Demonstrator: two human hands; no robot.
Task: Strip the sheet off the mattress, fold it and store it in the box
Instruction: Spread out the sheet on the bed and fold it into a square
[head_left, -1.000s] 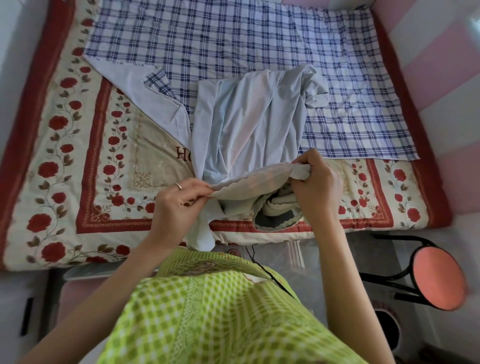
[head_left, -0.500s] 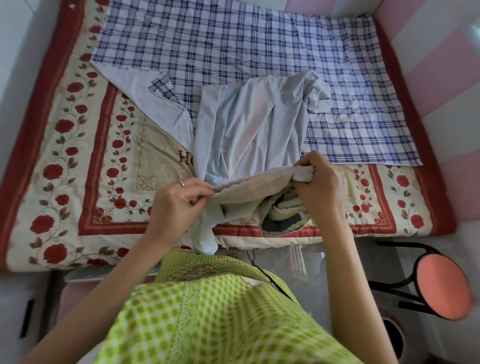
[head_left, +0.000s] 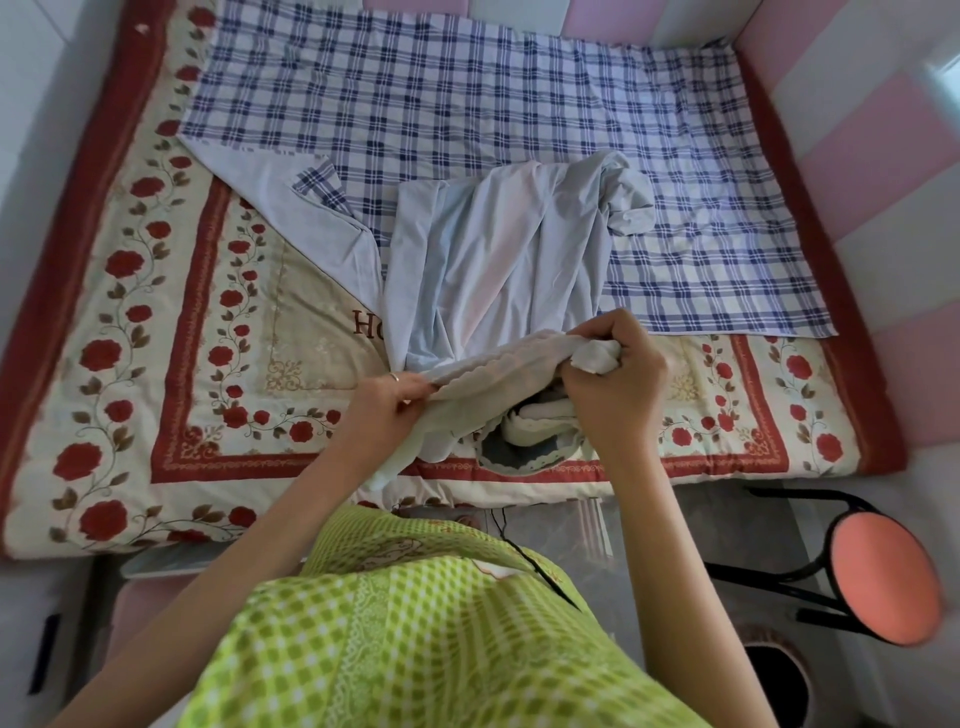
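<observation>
The sheet (head_left: 467, 104) is lying half peeled. Its checked face is covering the upper part of the frame, and its pale underside is running down the centre to a gathered hem held over the near edge of the mattress (head_left: 130, 364). The left hand (head_left: 387, 402) is pinching that hem between thumb and fingers. The right hand (head_left: 613, 379) is closing its grip tightly round a bunched corner.

The main risk is a hard pull toward the lower frame. Whether the far corners are tucked is not showing, so the cloth may be snagging there or coming away crooked. The turned flap at centre left and the crumpled knot right of centre are likely to get folded in as creases. The loose tail hanging under the left hand could be sliding off the bed edge onto the floor.

Wall panels (head_left: 857, 130) are closing in the mattress at the top and right. Open room is lying only along the lower frame, and the stool (head_left: 883, 571) is crowding its right side. The box is not clearly showing.
</observation>
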